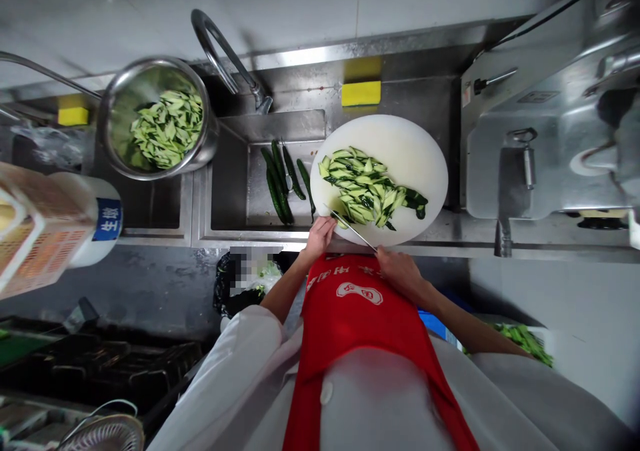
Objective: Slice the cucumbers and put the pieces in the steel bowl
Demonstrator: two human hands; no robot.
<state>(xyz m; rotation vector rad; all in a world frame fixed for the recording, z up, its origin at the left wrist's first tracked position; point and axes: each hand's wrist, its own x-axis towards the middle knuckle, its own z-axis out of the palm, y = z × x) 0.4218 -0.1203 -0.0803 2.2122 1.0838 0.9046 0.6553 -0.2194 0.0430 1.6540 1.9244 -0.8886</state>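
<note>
A knife (359, 234) is in my right hand (400, 271), with its blade slanting up and left over the near edge of the round white cutting board (425, 154). My left hand (321, 234) is closed at the board's lower left edge, close to the blade. Its fingertips press on a cucumber, mostly hidden by the fingers and blade. Slanted cucumber slices (363, 188) lie in a heap across the board, with darker end pieces (416, 201) at their right side.
Several whole cucumbers (279, 181) lie in the sink (230, 171) left of the board. A steel pot (107, 128) holds more cucumber slices (170, 128). Behind stand a faucet (245, 71) and a yellow sponge (361, 94). A steel machine (500, 184) is at right.
</note>
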